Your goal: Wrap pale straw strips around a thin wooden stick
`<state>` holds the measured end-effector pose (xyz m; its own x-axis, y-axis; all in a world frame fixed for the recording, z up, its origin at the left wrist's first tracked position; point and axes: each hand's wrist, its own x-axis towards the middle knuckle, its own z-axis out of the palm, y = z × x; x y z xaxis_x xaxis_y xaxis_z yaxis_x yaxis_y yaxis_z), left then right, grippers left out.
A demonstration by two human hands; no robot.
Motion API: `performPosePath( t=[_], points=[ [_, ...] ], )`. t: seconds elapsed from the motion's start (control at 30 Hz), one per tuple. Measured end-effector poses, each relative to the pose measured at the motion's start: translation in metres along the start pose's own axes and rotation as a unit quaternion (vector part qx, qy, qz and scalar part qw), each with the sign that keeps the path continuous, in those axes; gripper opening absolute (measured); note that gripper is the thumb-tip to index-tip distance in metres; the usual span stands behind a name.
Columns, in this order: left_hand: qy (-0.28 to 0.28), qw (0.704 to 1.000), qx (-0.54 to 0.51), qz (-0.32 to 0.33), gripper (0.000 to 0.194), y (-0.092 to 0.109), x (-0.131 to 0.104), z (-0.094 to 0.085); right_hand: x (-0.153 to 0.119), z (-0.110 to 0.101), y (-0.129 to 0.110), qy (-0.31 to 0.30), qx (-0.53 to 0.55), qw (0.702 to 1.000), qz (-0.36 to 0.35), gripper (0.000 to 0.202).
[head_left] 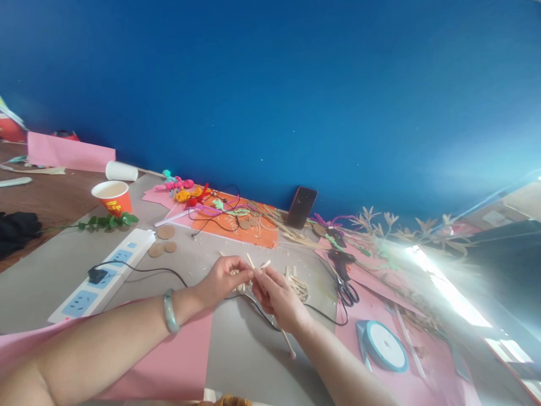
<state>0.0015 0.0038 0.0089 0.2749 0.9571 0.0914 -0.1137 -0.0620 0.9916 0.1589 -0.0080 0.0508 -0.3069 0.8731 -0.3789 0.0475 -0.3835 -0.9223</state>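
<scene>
My left hand, with a pale green bangle on its wrist, pinches finger and thumb together near the middle of the table. Fingertip to fingertip with it, my right hand is closed around thin pale sticks. One thin pale stick rises between the fingertips, beside a short whitish end. Below my right hand, a thin stick with a pinkish tip pokes out. Which fingers grip which stick is partly hidden. Behind the hands lies a pile of pale thin strips.
A white power strip with a black plug lies left, near a red paper cup. Scissors, a glue gun and a ribbon roll lie right. A phone leans on the blue wall. Black cables cross the table.
</scene>
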Motion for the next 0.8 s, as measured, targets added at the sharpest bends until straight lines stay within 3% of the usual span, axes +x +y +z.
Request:
performPosePath(
  t=[0.27,0.47,0.6,0.8],
  points=[
    [0.016,1.000,0.009,0.008,0.026,0.002,0.001,-0.003,0.002,-0.012,-0.006,-0.051,0.128,0.989,0.045,0.037],
    [0.027,0.999,-0.030,-0.034,0.028,0.002,0.001,-0.002,0.003,-0.024,-0.019,-0.015,0.177,0.984,0.002,0.035],
    [0.030,0.998,-0.039,-0.029,0.028,0.000,0.001,-0.001,0.005,-0.023,-0.019,0.029,0.141,0.989,-0.029,0.031],
    [0.036,0.998,-0.045,-0.016,0.025,-0.004,0.003,-0.002,0.000,-0.006,-0.004,-0.039,0.032,0.999,0.008,0.026]
  ],
)
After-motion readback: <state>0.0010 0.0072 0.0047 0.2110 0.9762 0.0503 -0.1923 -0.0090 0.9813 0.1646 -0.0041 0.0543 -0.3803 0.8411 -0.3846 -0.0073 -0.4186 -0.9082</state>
